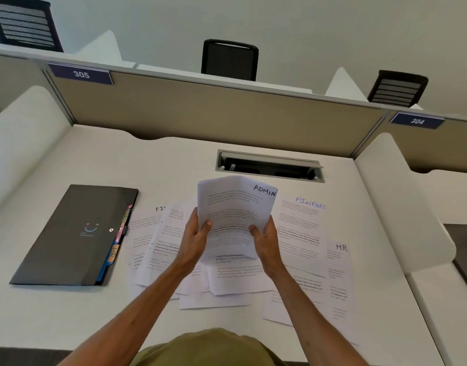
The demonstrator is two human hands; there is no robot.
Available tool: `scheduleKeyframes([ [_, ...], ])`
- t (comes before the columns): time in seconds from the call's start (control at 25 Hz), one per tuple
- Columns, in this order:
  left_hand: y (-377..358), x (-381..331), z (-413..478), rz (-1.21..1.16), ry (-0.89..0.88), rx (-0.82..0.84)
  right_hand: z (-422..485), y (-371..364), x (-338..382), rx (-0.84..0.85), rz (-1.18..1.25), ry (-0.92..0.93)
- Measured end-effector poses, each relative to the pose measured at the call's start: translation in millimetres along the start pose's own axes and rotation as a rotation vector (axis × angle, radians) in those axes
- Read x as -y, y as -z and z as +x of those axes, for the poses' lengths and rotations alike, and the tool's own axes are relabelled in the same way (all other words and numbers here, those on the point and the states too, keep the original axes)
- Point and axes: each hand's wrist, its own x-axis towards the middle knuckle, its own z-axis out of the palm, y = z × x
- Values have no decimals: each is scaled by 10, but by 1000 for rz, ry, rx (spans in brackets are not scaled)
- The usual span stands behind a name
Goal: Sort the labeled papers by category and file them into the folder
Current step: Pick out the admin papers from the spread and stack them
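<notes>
**Our bundle could slip and mix up**

We hold the ADMIN stack (236,215) up in both hands, over the loose papers (219,281) on the table (68,313). Our left hand (194,240) and right hand (266,240) pinch its sides, fingers (207,223) closed on it. The sheets bend, so some could slide out and land among the FINANCE page (301,228) and HR page (339,273), right of the stack. The black folder (74,233) lies shut, well left of the stack, with papers spread between.
</notes>
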Motion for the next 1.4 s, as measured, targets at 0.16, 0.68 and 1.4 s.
scheduleKeyframes([
  [0.16, -53, -106, 50, -23, -31, -34, 34, -8, 148, -87, 10, 39],
  [0.68, 131, 69, 150, 282, 71, 86, -110, 3, 1, -30, -75, -90],
  [1.4, 1424, 592, 127, 208, 314, 143, -133, -585, -181, 292, -155, -361],
])
